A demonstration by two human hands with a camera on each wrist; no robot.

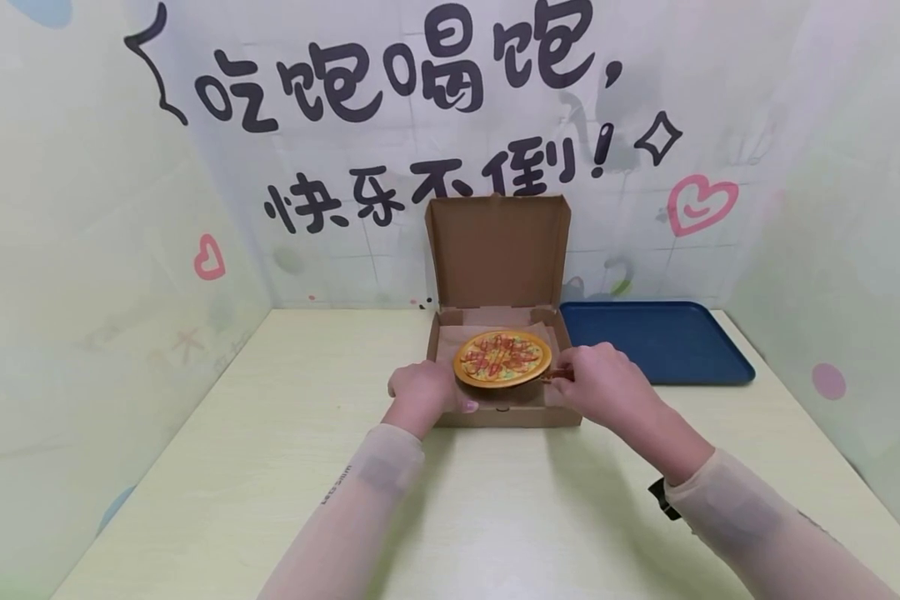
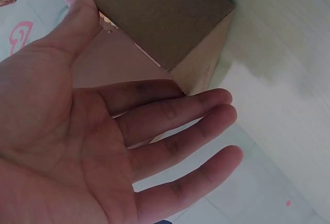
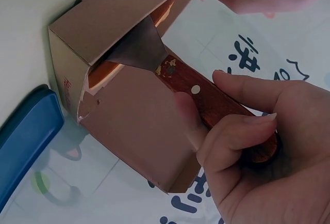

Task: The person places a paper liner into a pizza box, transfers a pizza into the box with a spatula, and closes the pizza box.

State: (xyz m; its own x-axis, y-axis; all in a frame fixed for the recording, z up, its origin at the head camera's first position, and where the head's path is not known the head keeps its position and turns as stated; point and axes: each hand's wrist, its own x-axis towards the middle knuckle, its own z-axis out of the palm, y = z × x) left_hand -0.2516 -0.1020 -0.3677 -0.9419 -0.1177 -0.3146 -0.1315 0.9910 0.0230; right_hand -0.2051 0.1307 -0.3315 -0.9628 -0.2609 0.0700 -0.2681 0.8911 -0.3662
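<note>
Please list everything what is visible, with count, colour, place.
Table: one, pale, foreground
Box: one, brown, open on table
Paper: one, brownish, inside box
Pizza: one, red and orange, in box
Spatula: one, brown-grey, blade under pizza
Tray: one, blue, beside box
Walls: three, whitish, around table
Lettering: two lines, black, back wall
Drawings: several, mixed colours, walls
Sleeves: two, pale, foreground
Dark item: one, black, by sleeve
Left hand: one, by box
Right hand: one, gripping spatula
</note>
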